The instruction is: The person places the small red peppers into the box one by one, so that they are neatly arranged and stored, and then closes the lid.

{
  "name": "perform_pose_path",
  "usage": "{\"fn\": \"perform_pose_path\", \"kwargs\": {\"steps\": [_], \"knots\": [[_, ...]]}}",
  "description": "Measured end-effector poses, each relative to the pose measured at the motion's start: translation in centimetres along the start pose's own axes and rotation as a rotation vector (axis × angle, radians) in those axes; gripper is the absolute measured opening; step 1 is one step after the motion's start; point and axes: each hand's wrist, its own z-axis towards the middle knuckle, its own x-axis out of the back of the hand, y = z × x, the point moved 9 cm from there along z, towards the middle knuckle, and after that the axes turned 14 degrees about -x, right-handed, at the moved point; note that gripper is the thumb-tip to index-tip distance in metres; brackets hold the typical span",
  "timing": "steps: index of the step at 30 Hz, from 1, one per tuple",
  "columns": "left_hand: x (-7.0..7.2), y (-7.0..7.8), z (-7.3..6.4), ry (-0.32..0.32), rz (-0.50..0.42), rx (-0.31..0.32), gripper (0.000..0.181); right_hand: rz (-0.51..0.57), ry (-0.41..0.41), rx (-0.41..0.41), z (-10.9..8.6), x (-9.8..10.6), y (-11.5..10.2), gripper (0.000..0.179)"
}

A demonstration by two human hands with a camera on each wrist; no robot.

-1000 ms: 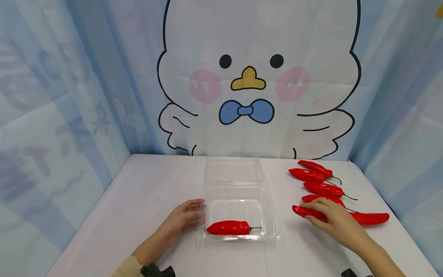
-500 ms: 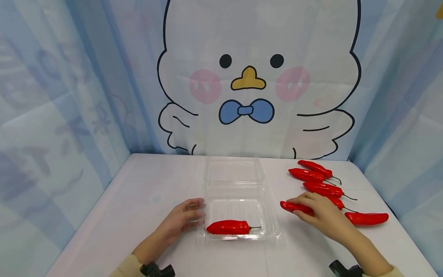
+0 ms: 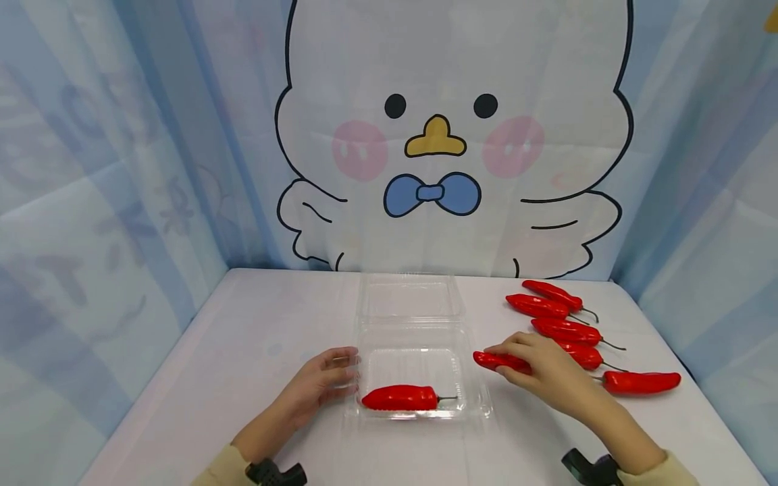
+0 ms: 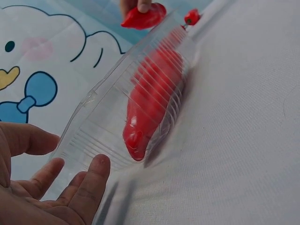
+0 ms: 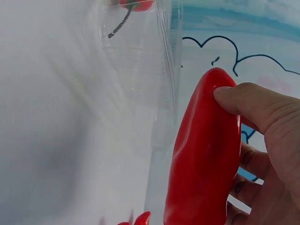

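A clear plastic clamshell box (image 3: 413, 366) lies with its lid (image 3: 413, 300) folded back on the white table. Inside, along the near wall, rests one red chili pepper (image 3: 398, 398), its dark stem pointing right. My left hand (image 3: 322, 381) is at the box's left wall; its fingers (image 4: 89, 187) are spread and loosely bent by the rim in the left wrist view. Just right of the box, my right hand (image 3: 541, 368) pinches another red pepper (image 5: 201, 154) between thumb and fingers. The held pepper's tip points left, towards the box's right rim; its stem end is hidden by the hand.
Several more red peppers (image 3: 565, 331) lie in a loose column at the table's right side, with one pepper (image 3: 641, 383) apart at the near right. A curtain (image 3: 437, 243) printed with a cartoon bird stands right behind the table, and blue curtains flank both sides.
My right hand has lifted a pepper from the right-hand group and carried it left, close to the box. The left hand and the box have stayed in place.
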Motion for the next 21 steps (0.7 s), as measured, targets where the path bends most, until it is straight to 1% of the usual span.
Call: {"fn": "perform_pose_path", "kwargs": {"steps": [8,16,21], "knots": [[0.0,0.0,0.1,-0.01,-0.017,0.0,0.053,0.007,-0.028,0.01,0.5,-0.8,-1.0,0.035],[-0.1,0.1,-0.1,-0.01,-0.01,-0.005,0.055,0.006,-0.041,0.064,0.9,-1.9,-3.0,0.034],[0.0,0.0,-0.1,-0.002,-0.01,0.001,0.053,0.013,-0.046,0.093,1.2,-2.3,-4.2,0.032]]}}
